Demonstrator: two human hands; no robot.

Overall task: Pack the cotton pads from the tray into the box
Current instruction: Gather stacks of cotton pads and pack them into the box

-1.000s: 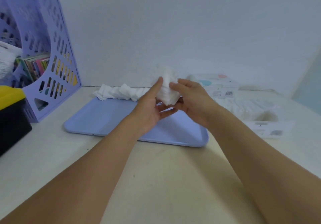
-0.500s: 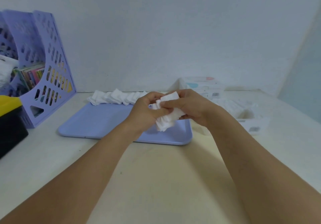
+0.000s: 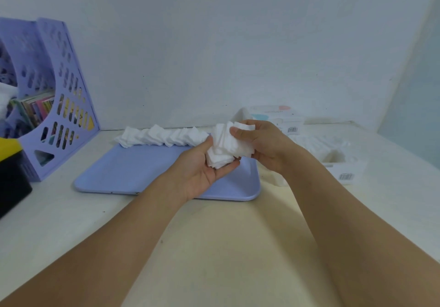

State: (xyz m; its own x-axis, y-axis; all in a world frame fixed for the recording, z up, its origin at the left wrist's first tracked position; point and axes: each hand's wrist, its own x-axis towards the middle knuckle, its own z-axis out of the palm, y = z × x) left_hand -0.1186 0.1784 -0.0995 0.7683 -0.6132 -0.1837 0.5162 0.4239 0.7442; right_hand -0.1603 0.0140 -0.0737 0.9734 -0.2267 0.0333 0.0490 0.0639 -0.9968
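- We hold a small stack of white square cotton pads [image 3: 226,149] between both hands, above the right end of the flat lavender plastic tray [image 3: 142,171].
- The left hand [image 3: 204,171] lies palm up beneath the stack, fingers and thumb curled lightly round its lower edge.
- The right hand [image 3: 259,144] closes on the stack from the right, thumb on its upper face, fingers behind it.
- The open white cardboard box [image 3: 333,161] stands to the right of the tray, just beyond the right wrist. We judge the right hand the nearer one for the transfer, which would run rightward.
- The stack is fanned and tilted; squaring it first would probably ease insertion.
- A loose row of white cotton pads [image 3: 164,136] remains along the far edge of the tray, its long axis running left to right.
- The box interior is overexposed; we cannot tell how full it is, though pale pad-like rows show inside.
- The right forearm covers the box's near left corner.
- The fingers behind the stack are hidden.
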